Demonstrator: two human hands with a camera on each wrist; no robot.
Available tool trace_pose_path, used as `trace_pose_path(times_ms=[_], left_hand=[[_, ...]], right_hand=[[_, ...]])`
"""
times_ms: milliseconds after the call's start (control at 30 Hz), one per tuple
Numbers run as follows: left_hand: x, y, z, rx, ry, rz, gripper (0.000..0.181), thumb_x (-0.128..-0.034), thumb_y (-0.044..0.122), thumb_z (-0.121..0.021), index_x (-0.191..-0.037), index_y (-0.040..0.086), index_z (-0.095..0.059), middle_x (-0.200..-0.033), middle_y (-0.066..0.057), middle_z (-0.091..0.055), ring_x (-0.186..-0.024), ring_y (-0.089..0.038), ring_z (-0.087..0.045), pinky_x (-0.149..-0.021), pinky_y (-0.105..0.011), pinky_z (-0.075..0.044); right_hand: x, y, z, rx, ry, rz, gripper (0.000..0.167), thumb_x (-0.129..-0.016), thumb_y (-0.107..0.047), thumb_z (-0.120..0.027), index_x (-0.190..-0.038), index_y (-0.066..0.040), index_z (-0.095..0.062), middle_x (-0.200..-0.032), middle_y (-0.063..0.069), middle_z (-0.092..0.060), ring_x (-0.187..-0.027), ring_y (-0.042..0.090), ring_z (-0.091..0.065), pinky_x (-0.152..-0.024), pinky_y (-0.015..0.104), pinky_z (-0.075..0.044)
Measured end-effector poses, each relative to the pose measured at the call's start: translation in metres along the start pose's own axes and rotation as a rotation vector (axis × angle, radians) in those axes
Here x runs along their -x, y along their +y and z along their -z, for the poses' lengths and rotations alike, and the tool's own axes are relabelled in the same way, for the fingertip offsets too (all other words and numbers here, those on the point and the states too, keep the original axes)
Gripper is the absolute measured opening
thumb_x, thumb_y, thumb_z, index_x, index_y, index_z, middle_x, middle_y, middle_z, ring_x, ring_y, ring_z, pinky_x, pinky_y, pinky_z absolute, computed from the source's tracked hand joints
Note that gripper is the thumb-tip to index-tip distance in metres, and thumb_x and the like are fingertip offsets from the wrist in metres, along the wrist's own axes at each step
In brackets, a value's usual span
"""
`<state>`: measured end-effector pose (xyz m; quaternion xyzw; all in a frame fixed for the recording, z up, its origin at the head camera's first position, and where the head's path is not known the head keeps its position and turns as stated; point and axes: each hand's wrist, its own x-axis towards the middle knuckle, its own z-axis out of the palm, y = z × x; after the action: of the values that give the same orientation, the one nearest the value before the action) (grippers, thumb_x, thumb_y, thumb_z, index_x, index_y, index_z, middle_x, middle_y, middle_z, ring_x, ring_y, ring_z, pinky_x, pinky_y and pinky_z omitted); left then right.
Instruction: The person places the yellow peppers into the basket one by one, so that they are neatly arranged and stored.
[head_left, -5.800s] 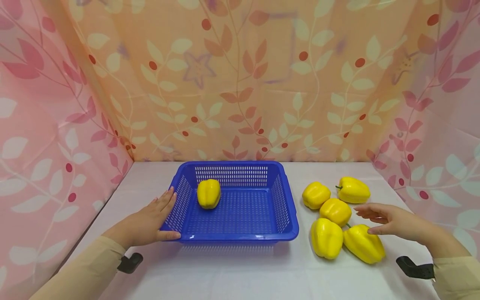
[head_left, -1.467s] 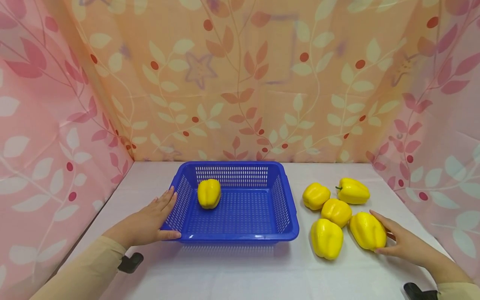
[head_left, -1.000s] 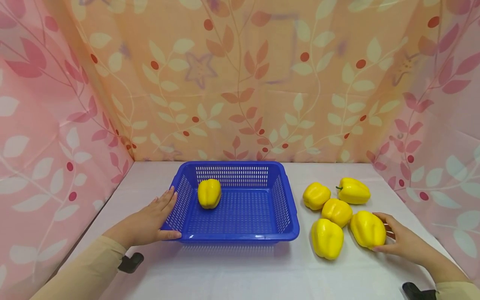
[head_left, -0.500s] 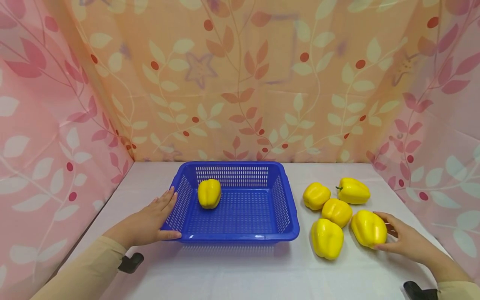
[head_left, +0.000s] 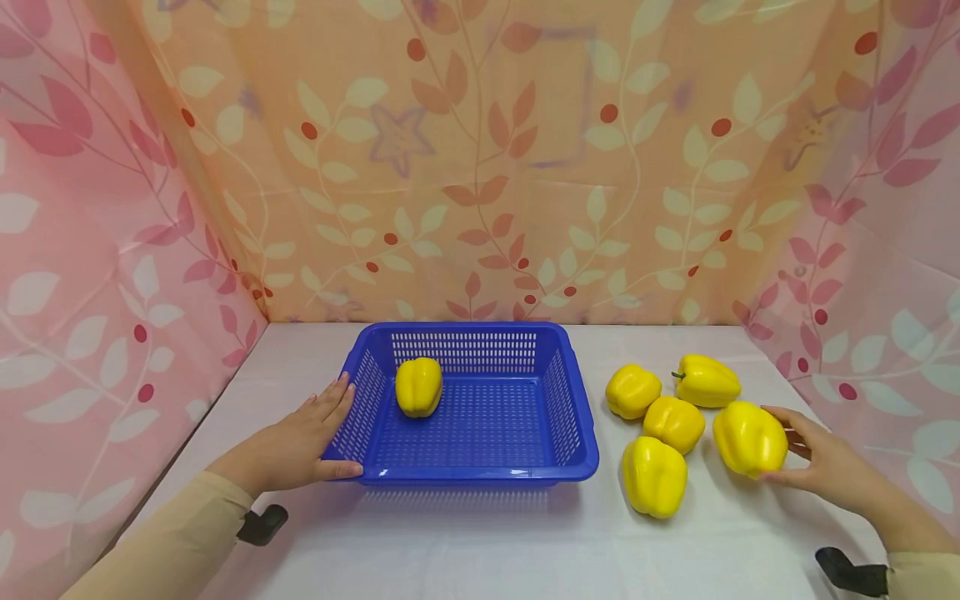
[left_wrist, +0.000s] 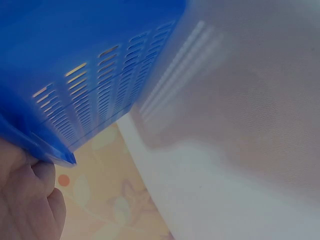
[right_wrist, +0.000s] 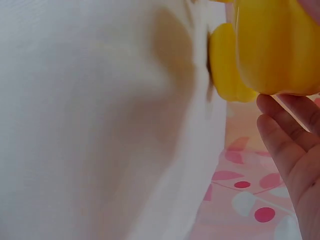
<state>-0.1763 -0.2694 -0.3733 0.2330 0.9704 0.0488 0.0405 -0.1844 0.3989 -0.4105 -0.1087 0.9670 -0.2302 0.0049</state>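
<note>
Right of the blue basket (head_left: 480,476), the right hand (head_left: 836,473) pinches a yellow pepper (head_left: 748,439) between thumb and fingers. It is probably light, firm and slick, best held round its middle. The left hand (head_left: 291,446) rests straight fingers against the basket's left side.

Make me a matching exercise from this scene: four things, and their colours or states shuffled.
Things:
1. Left hand
2. Right hand
3. Basket
4. Table

Colours or states:
A. White
B. Holds a yellow pepper
C. Blue
D. Touches the basket's left side

Right pairs: 1-D, 2-B, 3-C, 4-A
</note>
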Motion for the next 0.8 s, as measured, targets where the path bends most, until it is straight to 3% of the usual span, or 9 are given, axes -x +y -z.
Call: trace_pose_path(times_ms=[33,67,200,300,633,800], left_hand=[[0.0,0.0,0.0,-0.002,0.0,0.0,0.111,-0.0724,0.075,-0.047,-0.144,-0.003,-0.014,-0.151,-0.021,-0.006,-0.137,-0.038,-0.014,-0.108,-0.053,-0.017],[0.0,0.0,0.0,-0.003,0.0,0.001,0.111,-0.0724,0.075,-0.047,-0.144,-0.002,-0.014,-0.151,-0.021,-0.007,-0.137,-0.038,-0.014,-0.108,-0.053,-0.017],[0.0,0.0,0.0,-0.003,-0.007,0.004,0.111,-0.0721,0.075,-0.046,-0.144,-0.002,-0.013,-0.151,-0.021,-0.006,-0.137,-0.038,-0.014,-0.108,-0.053,-0.016],[0.0,0.0,0.0,-0.006,-0.011,0.004,0.111,-0.0722,0.075,-0.047,-0.144,-0.002,-0.013,-0.151,-0.021,-0.007,-0.137,-0.038,-0.014,-0.108,-0.054,-0.016],[0.0,0.0,0.001,-0.003,-0.011,0.003,0.11,-0.0727,0.074,-0.047,-0.144,-0.003,-0.013,-0.151,-0.021,-0.006,-0.137,-0.038,-0.014,-0.108,-0.054,-0.016],[0.0,-0.001,0.0,-0.008,-0.01,-0.001,0.11,-0.0727,0.075,-0.046,-0.144,-0.003,-0.014,-0.151,-0.021,-0.006,-0.137,-0.038,-0.013,-0.108,-0.053,-0.017]], right_hand=[[0.0,0.0,0.002,0.003,0.009,0.004,0.092,-0.066,-0.037,-0.079,-0.134,0.005,-0.033,-0.128,0.027,-0.041,-0.104,0.046,-0.048,-0.075,0.029,-0.053],[-0.001,-0.001,0.004,-0.001,0.008,0.01,0.092,-0.067,-0.036,-0.079,-0.134,0.005,-0.032,-0.128,0.028,-0.041,-0.104,0.046,-0.048,-0.075,0.032,-0.053],[-0.002,-0.004,0.01,-0.012,0.027,0.033,0.09,-0.067,-0.031,-0.08,-0.134,0.006,-0.032,-0.126,0.027,-0.042,-0.102,0.045,-0.048,-0.071,0.015,-0.051],[-0.004,-0.006,0.014,-0.015,0.04,0.043,0.09,-0.067,-0.029,-0.081,-0.135,0.004,-0.032,-0.125,0.025,-0.043,-0.1,0.043,-0.048,-0.07,0.009,-0.047],[-0.009,-0.013,0.023,-0.036,0.04,0.058,0.093,-0.068,-0.032,-0.08,-0.137,0.005,-0.03,-0.128,0.027,-0.039,-0.103,0.045,-0.044,-0.07,0.003,-0.041],[-0.011,-0.016,0.024,-0.038,0.042,0.074,0.092,-0.068,-0.031,-0.08,-0.136,0.005,-0.03,-0.129,0.026,-0.039,-0.104,0.038,-0.046,-0.071,0.003,-0.042]])
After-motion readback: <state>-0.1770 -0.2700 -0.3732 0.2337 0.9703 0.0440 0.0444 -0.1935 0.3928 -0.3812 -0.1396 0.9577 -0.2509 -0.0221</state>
